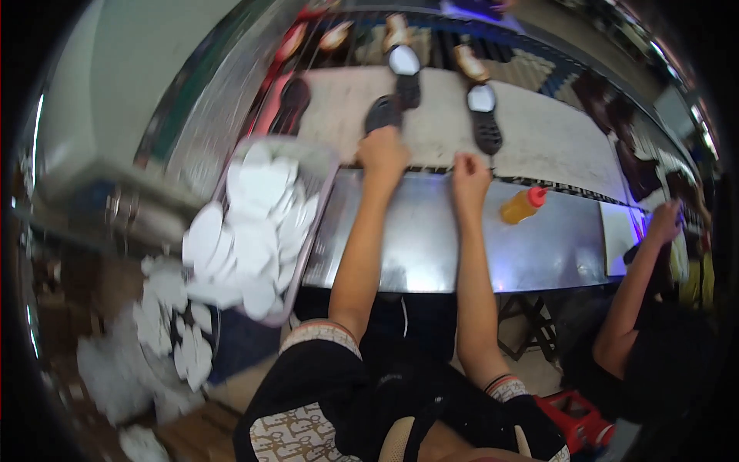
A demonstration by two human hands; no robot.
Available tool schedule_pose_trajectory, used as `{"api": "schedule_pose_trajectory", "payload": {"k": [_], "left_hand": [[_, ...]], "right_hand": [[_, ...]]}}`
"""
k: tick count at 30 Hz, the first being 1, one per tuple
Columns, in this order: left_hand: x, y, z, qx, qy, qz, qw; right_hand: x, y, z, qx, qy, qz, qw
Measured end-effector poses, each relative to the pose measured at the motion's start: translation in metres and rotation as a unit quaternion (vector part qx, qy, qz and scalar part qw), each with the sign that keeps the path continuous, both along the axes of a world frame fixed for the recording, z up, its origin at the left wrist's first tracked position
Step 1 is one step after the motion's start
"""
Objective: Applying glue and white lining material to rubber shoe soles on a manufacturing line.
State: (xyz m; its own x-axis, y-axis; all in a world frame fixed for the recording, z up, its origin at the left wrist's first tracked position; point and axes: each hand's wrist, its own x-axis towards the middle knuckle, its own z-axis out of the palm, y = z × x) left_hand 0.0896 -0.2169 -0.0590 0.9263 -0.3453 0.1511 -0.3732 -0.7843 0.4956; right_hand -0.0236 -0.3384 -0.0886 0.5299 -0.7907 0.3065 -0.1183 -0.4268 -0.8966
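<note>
My left hand (pixel 383 159) grips the near end of a black shoe sole (pixel 382 115) at the front edge of a pale conveyor belt (pixel 553 127). My right hand (pixel 471 177) is at the same edge, fingers curled together; whatever they may hold is hidden. Just beyond it lies another black sole (pixel 486 132) with a white pad (pixel 483 98) on its far end. Behind the left hand's sole, one more sole (pixel 409 91) carries a white pad (pixel 404 60). A dark sole (pixel 292 105) lies at the belt's left side.
A plastic bin (pixel 327 181) heaped with white oval pads (pixel 254 231) stands left of the metal table (pixel 419 262). A yellow bottle (pixel 522 206) with a red cap is on the table. At the right, a co-worker's arm (pixel 627 296) reaches forward. More white pieces (pixel 192 350) lie lower left.
</note>
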Motion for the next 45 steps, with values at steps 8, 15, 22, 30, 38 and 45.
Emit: {"api": "schedule_pose_trajectory", "payload": {"k": [8,15,22,30,38,45], "left_hand": [[-0.145,0.046,0.0,0.055,-0.273,-0.094,0.956],[-0.132,0.188,0.085,-0.119,-0.059,-0.262,0.956],[-0.08,0.284,0.081,0.295,-0.12,-0.173,0.932],[-0.091,0.252,0.096,0.214,0.017,-0.055,0.975],[-0.101,0.233,0.074,0.213,-0.09,-0.034,0.972],[-0.096,0.227,0.101,0.154,-0.244,-0.05,0.956]], "right_hand": [[0.009,0.005,0.0,-0.06,0.037,0.09,0.993],[-0.011,-0.011,-0.01,-0.215,0.08,0.152,0.961],[-0.01,0.002,-0.003,-0.133,0.083,0.143,0.977],[-0.018,-0.015,-0.015,-0.14,0.04,0.115,0.983],[-0.02,-0.016,-0.018,-0.176,0.047,0.09,0.979],[-0.024,-0.021,-0.02,-0.159,0.042,0.084,0.983]]}}
